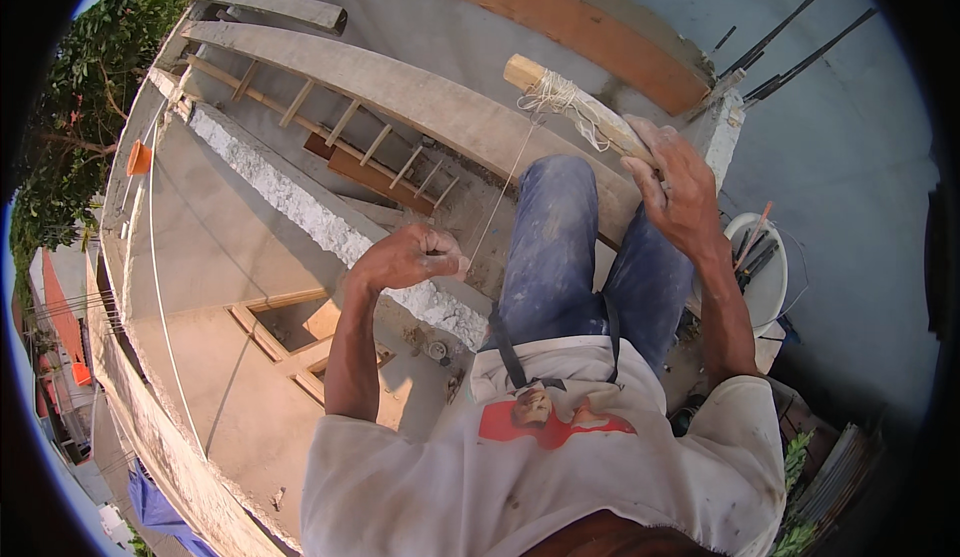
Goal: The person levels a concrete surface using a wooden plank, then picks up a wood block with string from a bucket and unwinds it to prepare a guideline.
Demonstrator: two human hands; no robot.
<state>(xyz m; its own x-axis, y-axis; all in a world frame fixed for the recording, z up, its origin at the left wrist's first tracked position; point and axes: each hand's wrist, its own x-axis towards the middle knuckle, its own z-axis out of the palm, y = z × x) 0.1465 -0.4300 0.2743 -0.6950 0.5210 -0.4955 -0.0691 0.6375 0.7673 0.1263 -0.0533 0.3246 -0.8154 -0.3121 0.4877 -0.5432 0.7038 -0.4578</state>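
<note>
My right hand [678, 185] grips the near end of a short wooden stick [615, 133], which points away to the upper left. White string [560, 97] is wound in loose, messy turns around the stick's far half. From there a thin strand [504, 191] runs down to my left hand [412, 257]. The fingers of that hand are curled closed, pinching the strand in front of my left thigh. Dust coats both hands. Below the stick are my legs in blue trousers [556, 237].
A white bucket [738, 225] of tools stands right of my legs. Beyond my knees runs a concrete beam [400, 82]. A wooden ladder [345, 117] lies lower down, and a rough wall top [270, 182] crosses on the left. Steel bars [790, 22] jut out far right.
</note>
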